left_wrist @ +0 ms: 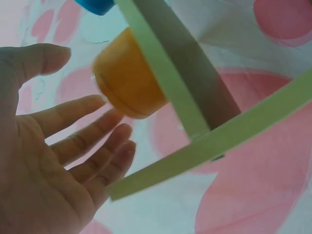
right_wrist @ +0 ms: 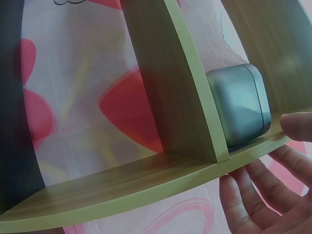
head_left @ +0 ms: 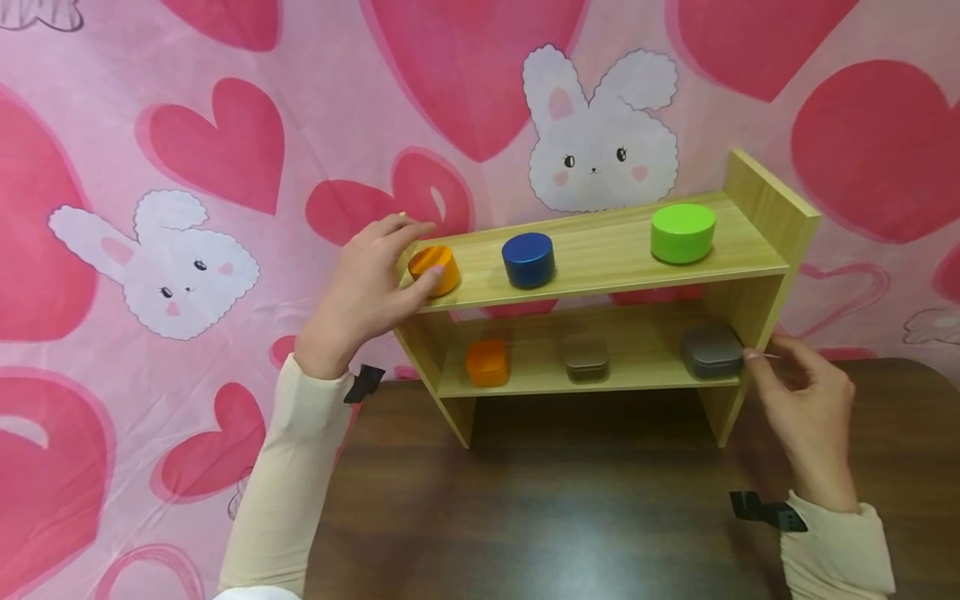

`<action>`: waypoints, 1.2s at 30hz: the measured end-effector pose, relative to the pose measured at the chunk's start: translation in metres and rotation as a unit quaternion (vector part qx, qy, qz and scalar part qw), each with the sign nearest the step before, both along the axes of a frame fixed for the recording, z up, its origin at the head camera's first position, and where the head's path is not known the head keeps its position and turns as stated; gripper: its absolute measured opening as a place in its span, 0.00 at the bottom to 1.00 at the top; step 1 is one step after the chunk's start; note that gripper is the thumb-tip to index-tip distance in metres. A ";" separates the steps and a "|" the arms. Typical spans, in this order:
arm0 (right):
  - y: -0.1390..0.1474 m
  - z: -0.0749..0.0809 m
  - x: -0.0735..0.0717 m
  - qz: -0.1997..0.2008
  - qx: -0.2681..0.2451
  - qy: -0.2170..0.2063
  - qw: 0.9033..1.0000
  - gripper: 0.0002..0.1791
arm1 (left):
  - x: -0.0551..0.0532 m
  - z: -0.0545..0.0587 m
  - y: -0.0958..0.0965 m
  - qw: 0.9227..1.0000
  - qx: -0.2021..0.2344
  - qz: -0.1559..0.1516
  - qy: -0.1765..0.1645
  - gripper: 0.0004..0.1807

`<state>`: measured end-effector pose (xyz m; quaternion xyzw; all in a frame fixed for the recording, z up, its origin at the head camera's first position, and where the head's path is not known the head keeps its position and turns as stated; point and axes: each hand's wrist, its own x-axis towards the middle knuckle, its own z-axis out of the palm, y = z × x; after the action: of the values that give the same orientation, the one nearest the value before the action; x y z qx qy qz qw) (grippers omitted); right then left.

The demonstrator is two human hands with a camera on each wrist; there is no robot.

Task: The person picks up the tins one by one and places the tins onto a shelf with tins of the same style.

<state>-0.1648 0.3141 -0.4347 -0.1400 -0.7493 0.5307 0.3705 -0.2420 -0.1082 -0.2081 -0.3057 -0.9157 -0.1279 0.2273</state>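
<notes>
A two-tier wooden shelf (head_left: 600, 293) stands on a dark table. My left hand (head_left: 367, 279) is at the left end of its top board, fingers spread around an orange round tin (head_left: 444, 268). In the left wrist view the fingertips are close to this orange tin (left_wrist: 129, 78); the thumb is apart from it. My right hand (head_left: 813, 408) holds the shelf's right side panel, thumb at the front edge and fingers on the outer face. Just inside that panel sits a dark grey square tin (head_left: 711, 352), also seen in the right wrist view beside the thumb.
On the top board are a blue round tin (head_left: 528, 261) and a green oval tin (head_left: 682, 233). The lower board bears an orange square tin (head_left: 487, 363) and a small grey-brown tin (head_left: 587, 358). Behind hangs a pink heart-and-rabbit cloth (head_left: 315, 125). The dark table (head_left: 570, 500) extends in front.
</notes>
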 end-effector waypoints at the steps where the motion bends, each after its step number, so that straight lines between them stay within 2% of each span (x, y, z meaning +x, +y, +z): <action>1: 0.000 0.000 0.000 -0.001 0.000 -0.001 1.000 0.16 | 0.003 -0.001 -0.001 1.000 0.009 -0.006 0.015 0.28; 7: 0.001 -0.001 0.000 -0.003 -0.007 -0.008 1.000 0.15 | 0.027 -0.015 -0.013 0.993 0.068 -0.032 0.088 0.27; 10: 0.002 -0.002 0.000 0.000 -0.011 -0.009 1.000 0.15 | 0.038 -0.028 -0.019 0.988 0.093 -0.044 0.111 0.28; 14: 0.008 -0.002 0.000 0.000 -0.013 -0.011 1.000 0.15 | 0.050 -0.051 -0.023 0.983 0.123 -0.056 0.125 0.29; 19: 0.014 -0.005 0.001 -0.005 -0.019 -0.003 1.000 0.15 | 0.061 -0.082 -0.023 0.983 0.136 -0.053 0.115 0.30; 22: 0.017 -0.007 0.003 -0.007 -0.031 -0.005 0.999 0.15 | 0.067 -0.103 -0.022 0.984 0.143 -0.046 0.096 0.30; 28: 0.022 -0.003 0.003 -0.005 -0.024 0.000 1.000 0.14 | 0.080 -0.146 -0.025 0.986 0.157 -0.011 0.053 0.31; 31: 0.023 -0.002 0.001 0.005 -0.036 0.014 0.999 0.14 | 0.080 -0.164 -0.029 0.987 0.154 -0.005 0.048 0.31; 36: 0.025 -0.009 0.005 0.001 -0.041 0.052 0.998 0.14 | 0.080 -0.185 -0.022 0.988 0.146 -0.024 0.042 0.29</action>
<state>-0.1601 0.3389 -0.4441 -0.1267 -0.7068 0.5679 0.4024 -0.1621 -0.1298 -0.3934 -0.2964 -0.8693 -0.2525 0.3044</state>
